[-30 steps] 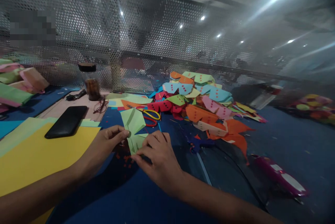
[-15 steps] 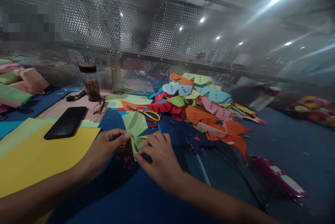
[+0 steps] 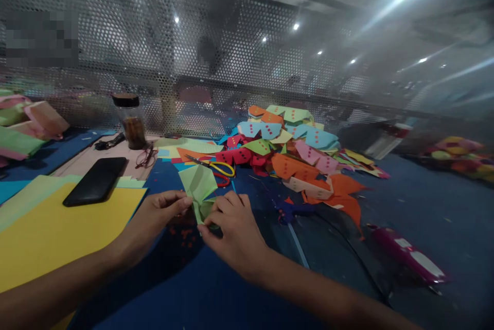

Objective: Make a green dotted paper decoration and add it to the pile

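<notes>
A light green folded paper piece (image 3: 198, 186) stands between my two hands over the blue table. My left hand (image 3: 156, 216) pinches its left edge with thumb and forefinger. Its lower part is gripped and pressed down by the closed fingers of my right hand (image 3: 231, 232). The upper flap of the paper sticks up free. Just behind it lie yellow-handled scissors (image 3: 219, 168) and red ones.
A heap of coloured folded paper pieces (image 3: 293, 155) lies behind to the right. Yellow sheets (image 3: 46, 232) with a black phone (image 3: 95, 180) lie at left. A jar (image 3: 129, 121) stands by the perforated metal screen (image 3: 116, 57). A purple glue gun (image 3: 405, 260) lies at right.
The green paper has been folded narrower and more compact between my hands. Both hands stayed nearly in place, the right fingers curling tighter over the lower part.
</notes>
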`<state>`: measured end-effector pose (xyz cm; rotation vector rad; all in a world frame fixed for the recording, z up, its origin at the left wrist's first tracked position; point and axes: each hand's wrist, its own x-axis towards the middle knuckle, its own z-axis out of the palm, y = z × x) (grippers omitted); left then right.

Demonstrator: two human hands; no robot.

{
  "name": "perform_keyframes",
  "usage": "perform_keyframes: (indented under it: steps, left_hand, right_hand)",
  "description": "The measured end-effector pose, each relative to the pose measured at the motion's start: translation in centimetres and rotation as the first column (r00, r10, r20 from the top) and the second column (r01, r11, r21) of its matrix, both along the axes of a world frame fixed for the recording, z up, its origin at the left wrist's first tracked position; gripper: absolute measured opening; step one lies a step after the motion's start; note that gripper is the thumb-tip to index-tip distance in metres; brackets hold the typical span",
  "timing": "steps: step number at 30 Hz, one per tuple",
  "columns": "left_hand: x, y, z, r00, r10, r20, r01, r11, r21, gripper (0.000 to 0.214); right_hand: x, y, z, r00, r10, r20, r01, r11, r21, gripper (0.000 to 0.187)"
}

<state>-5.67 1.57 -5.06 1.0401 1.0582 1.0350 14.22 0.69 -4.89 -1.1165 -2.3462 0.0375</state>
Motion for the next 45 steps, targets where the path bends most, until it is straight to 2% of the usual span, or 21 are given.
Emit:
perform_keyframes:
  steps: [8, 20, 33, 45]
  left_hand:
    - [-0.15, -0.06, 0.09, 0.995, -0.005, -0.102, 0.008, 1.000, 0.022, 0.038]
    - [0.17, -0.35, 0.35, 0.997, 0.003, -0.083, 0.001, 0.999, 0.045, 0.027]
    - [0.01, -0.05, 0.36, 0.980, 0.024, -0.198, -0.015, 0.999, 0.044, 0.039]
    - [0.08, 0.28, 0.48, 0.967, 0.113, -0.227, -0.085, 0.988, 0.129, 0.033]
  right_hand:
    - [-0.05, 0.09, -0.20, 0.999, -0.019, 0.042, 0.019, 1.000, -0.008, 0.020]
    - [-0.04, 0.06, -0.08, 0.996, -0.038, 0.075, 0.041, 0.999, -0.035, 0.019]
    - [-0.09, 0.03, -0.20, 0.997, -0.020, 0.068, 0.022, 1.000, -0.021, 0.021]
    - [0.02, -0.17, -0.09, 0.999, 0.018, 0.051, -0.016, 0.999, -0.030, 0.024]
